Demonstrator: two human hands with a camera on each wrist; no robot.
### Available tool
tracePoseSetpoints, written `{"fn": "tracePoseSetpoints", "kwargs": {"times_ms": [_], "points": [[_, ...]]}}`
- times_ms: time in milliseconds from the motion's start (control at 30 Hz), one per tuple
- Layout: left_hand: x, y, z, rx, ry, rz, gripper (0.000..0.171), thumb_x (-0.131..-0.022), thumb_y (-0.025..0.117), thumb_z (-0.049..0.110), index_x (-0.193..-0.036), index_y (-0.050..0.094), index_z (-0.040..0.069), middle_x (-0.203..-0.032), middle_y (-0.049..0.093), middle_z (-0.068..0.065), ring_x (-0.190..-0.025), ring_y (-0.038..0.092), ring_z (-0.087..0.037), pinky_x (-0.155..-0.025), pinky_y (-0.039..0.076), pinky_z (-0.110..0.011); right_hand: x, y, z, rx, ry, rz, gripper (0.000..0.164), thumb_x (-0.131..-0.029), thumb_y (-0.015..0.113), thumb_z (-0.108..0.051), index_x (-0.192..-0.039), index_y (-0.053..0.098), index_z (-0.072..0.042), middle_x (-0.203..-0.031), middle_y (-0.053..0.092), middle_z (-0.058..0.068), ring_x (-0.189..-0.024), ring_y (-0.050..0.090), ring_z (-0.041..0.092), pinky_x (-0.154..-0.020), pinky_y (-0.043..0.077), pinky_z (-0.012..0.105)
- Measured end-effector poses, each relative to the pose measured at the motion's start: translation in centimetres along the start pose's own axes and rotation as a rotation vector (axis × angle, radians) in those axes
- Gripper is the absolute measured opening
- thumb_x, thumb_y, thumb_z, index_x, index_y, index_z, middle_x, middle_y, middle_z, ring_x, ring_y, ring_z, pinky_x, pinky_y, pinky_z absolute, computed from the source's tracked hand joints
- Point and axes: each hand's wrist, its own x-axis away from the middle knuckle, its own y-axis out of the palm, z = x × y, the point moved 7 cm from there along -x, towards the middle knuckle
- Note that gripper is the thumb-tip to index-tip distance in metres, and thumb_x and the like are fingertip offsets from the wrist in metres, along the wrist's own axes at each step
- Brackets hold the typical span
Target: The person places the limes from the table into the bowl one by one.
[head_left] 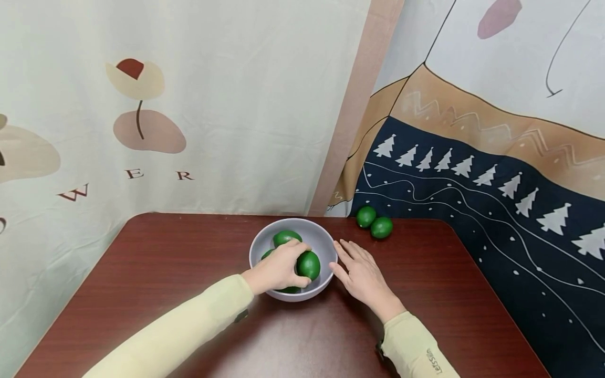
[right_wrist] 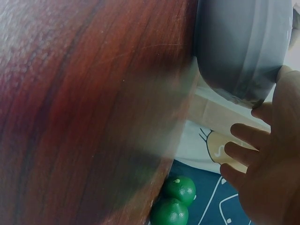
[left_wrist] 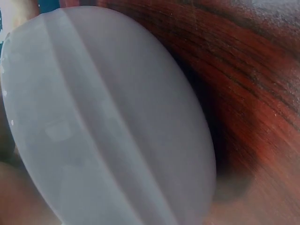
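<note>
A grey bowl [head_left: 296, 296] stands on the table with several green limes inside. My left hand [head_left: 280, 265] reaches over its near left rim and grips one lime [head_left: 309, 265] between thumb and fingers. Another lime [head_left: 286, 237] lies behind that hand, and more are partly hidden under it. At the bowl's right side, my right hand [head_left: 361, 274] has its fingers extended, fingertips right at the rim. In the right wrist view those fingers [right_wrist: 251, 136] are spread beside the bowl's outer wall. The left wrist view is mostly filled by the bowl's side [left_wrist: 117, 117].
Two more limes [head_left: 366, 216] [head_left: 381, 228] sit side by side near the table's back edge, right of the bowl. Behind the dark red wooden table [head_left: 179, 247] hang a pale curtain [head_left: 246, 105] and a patterned cloth [head_left: 454, 194] with white trees.
</note>
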Motion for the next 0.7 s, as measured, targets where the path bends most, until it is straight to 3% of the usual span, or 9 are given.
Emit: {"fn": "tracePoseSetpoints", "kwargs": {"times_ms": [200, 367, 700], "points": [[-0.2, 0.4, 0.3, -0.012, 0.022, -0.032, 0.067, -0.076, 0.088, 0.028, -0.132, 0.063, 0.002, -0.115, 0.063, -0.009, -0.098, 0.064, -0.021, -0.085, 0.058, -0.037, 0.0, 0.1, 0.1, -0.004, 0.002, -0.004, 0.060, -0.106, 0.054, -0.042, -0.156, 0.046, -0.010, -0.159, 0.045, 0.018, -0.149, 0.037, 0.040, -0.120, 0.030, 0.059], [-0.2, 0.6, 0.7, -0.029, 0.043, -0.064, 0.065, -0.077, 0.088, 0.027, -0.131, 0.063, 0.001, -0.123, 0.064, -0.012, -0.106, 0.064, -0.024, -0.090, 0.057, -0.040, 0.0, 0.0, 0.0, -0.009, -0.008, 0.013, 0.060, -0.106, 0.056, -0.041, -0.156, 0.047, -0.009, -0.158, 0.046, 0.019, -0.149, 0.038, 0.040, -0.120, 0.031, 0.059], [-0.3, 1.2, 1.0, -0.071, 0.070, -0.081, 0.062, -0.077, 0.089, 0.026, -0.128, 0.064, 0.001, -0.124, 0.065, -0.013, -0.109, 0.065, -0.026, -0.093, 0.056, -0.041, 0.0, 0.1, 0.1, -0.010, -0.028, 0.046, 0.060, -0.105, 0.056, -0.040, -0.154, 0.049, -0.007, -0.156, 0.048, 0.020, -0.147, 0.040, 0.042, -0.118, 0.033, 0.060]]}}
